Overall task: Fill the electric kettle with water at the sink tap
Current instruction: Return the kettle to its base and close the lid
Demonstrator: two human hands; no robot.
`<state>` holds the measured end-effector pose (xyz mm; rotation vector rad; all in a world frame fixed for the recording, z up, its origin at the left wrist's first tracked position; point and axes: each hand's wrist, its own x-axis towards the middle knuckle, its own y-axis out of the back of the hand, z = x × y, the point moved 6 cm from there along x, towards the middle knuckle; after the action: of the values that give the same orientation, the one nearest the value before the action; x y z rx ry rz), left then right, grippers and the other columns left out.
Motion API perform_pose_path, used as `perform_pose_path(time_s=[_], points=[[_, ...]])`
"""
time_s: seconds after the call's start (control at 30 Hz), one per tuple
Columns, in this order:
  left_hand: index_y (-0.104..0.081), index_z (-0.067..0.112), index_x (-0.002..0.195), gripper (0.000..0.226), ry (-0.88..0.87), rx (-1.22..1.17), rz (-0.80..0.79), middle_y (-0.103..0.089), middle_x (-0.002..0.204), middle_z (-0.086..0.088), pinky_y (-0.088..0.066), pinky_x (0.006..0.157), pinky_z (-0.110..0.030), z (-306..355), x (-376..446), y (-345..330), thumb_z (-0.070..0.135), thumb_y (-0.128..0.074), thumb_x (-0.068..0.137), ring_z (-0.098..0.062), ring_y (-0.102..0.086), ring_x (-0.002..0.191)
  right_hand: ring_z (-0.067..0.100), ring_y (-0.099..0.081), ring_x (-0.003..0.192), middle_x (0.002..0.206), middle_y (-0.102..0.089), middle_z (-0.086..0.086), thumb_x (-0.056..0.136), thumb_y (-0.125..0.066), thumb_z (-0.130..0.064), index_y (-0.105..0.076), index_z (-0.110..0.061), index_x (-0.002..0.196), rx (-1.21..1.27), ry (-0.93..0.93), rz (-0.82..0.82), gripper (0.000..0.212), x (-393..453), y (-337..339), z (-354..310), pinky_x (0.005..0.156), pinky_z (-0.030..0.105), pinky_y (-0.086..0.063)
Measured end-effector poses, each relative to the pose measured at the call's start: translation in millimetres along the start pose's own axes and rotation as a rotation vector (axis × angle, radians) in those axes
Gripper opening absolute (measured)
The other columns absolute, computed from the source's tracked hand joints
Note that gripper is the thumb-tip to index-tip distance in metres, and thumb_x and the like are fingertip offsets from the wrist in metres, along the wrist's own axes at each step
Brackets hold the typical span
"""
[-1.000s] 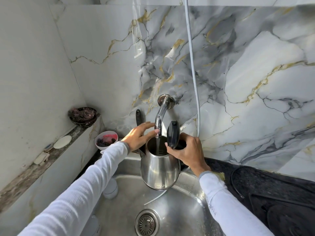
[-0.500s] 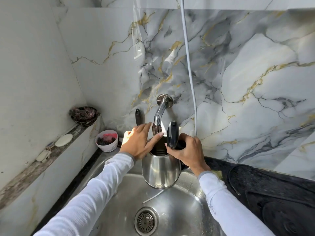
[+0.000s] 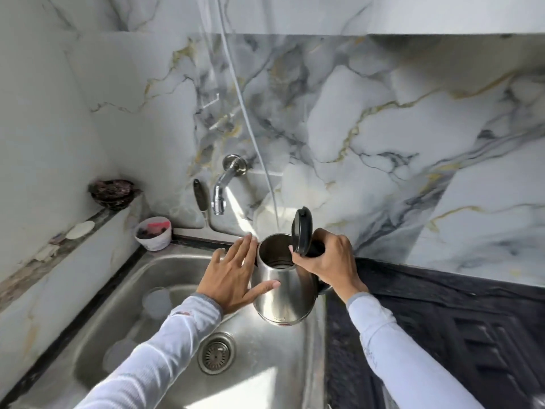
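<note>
The kettle (image 3: 281, 286), lid up, stood right of and below the tap (image 3: 219, 199); the right hand (image 3: 327, 261) gripped its handle, the left hand (image 3: 233, 278) lay flat and open against its side.

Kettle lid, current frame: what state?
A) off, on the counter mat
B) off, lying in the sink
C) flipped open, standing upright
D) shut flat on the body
C: the black lid stands upright at the rim of the kettle, whose mouth is open, with the right hand on the handle just below it.
</note>
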<state>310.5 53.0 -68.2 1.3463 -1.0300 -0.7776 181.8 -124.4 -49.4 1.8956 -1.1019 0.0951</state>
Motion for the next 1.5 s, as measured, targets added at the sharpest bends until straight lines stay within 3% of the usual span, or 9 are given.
perform_pose_path(time_s=[0.23, 0.43, 0.7, 0.93, 1.17, 1.3, 1.37, 1.5], points=[[-0.011, 0.006, 0.158, 0.113, -0.080, -0.006, -0.002, -0.015, 0.168, -0.012, -0.029, 0.120, -0.050, 130.2, 16.6, 7.2, 0.086, -0.005, 0.078, -0.027, -0.025, 0.152, 0.039, -0.075, 0.073, 0.072, -0.080, 0.013, 0.061, -0.068, -0.073, -0.071, -0.006, 0.075, -0.056, -0.043, 0.058, 0.068, -40.5, 105.9, 82.0, 0.068, 0.049, -0.060], [-0.008, 0.006, 0.158, 0.113, -0.122, 0.004, -0.007, -0.012, 0.169, -0.012, -0.032, 0.118, -0.050, 225.9, 41.2, -2.5, 0.086, -0.010, 0.078, -0.026, -0.022, 0.153, 0.038, -0.074, 0.065, 0.064, -0.077, 0.010, 0.060, -0.071, -0.070, -0.069, -0.007, 0.069, -0.070, -0.070, 0.132, 0.064, -67.3, 170.1, 159.9, 0.063, 0.046, -0.061], [-0.011, 0.004, 0.158, 0.112, -0.122, -0.005, -0.017, -0.016, 0.168, -0.013, -0.033, 0.117, -0.045, 283.4, 53.5, -18.6, 0.085, -0.014, 0.081, -0.025, -0.026, 0.152, 0.031, -0.077, 0.066, 0.067, -0.080, 0.008, 0.063, -0.074, -0.065, -0.075, -0.008, 0.072, 0.002, -0.102, 0.144, 0.058, -83.5, 191.7, 222.2, 0.064, 0.043, -0.062], [-0.019, 0.002, 0.156, 0.110, -0.126, -0.021, 0.015, -0.024, 0.166, -0.015, -0.039, 0.114, -0.048, 296.8, 52.7, -19.4, 0.085, -0.018, 0.084, -0.027, -0.034, 0.148, 0.026, -0.075, 0.059, 0.064, -0.080, 0.005, 0.070, -0.077, -0.058, -0.076, -0.007, 0.074, 0.031, -0.022, 0.118, 0.051, -83.9, 199.1, 230.4, 0.059, 0.041, -0.062], [-0.028, 0.001, 0.154, 0.109, -0.124, -0.046, 0.056, -0.034, 0.162, -0.017, -0.046, 0.108, -0.048, 305.7, 52.3, -18.7, 0.084, -0.020, 0.084, -0.030, -0.043, 0.142, 0.020, -0.069, 0.060, 0.058, -0.077, 0.004, 0.071, -0.077, -0.055, -0.074, -0.011, 0.071, 0.034, 0.017, 0.154, 0.044, -87.8, 201.6, 236.5, 0.058, 0.007, -0.041], [-0.024, 0.003, 0.155, 0.109, -0.113, -0.045, 0.035, -0.031, 0.164, -0.015, -0.045, 0.108, -0.047, 305.4, 48.2, -26.6, 0.085, -0.019, 0.083, -0.028, -0.039, 0.145, 0.017, -0.070, 0.053, 0.059, -0.078, 0.002, 0.071, -0.075, -0.057, -0.076, -0.013, 0.073, 0.006, 0.046, 0.121, 0.044, -90.4, 199.8, 236.4, 0.059, 0.020, -0.049], [-0.024, 0.004, 0.155, 0.109, -0.102, -0.050, 0.042, -0.031, 0.164, -0.014, -0.045, 0.108, -0.047, 305.5, 48.0, -28.2, 0.085, -0.020, 0.083, -0.029, -0.040, 0.145, 0.024, -0.074, 0.055, 0.061, -0.079, 0.004, 0.072, -0.074, -0.058, -0.077, -0.011, 0.075, 0.001, 0.062, 0.116, 0.047, -91.0, 200.3, 232.6, 0.058, 0.028, -0.057], [-0.016, 0.006, 0.158, 0.112, -0.100, -0.036, 0.017, -0.024, 0.167, -0.012, -0.038, 0.113, -0.045, 306.0, 51.3, -27.3, 0.087, -0.015, 0.080, -0.026, -0.032, 0.149, 0.035, -0.080, 0.073, 0.073, -0.082, 0.009, 0.070, -0.072, -0.070, -0.076, -0.011, 0.089, -0.017, 0.048, 0.029, 0.063, -89.3, 202.8, 231.1, 0.069, 0.043, -0.064]])
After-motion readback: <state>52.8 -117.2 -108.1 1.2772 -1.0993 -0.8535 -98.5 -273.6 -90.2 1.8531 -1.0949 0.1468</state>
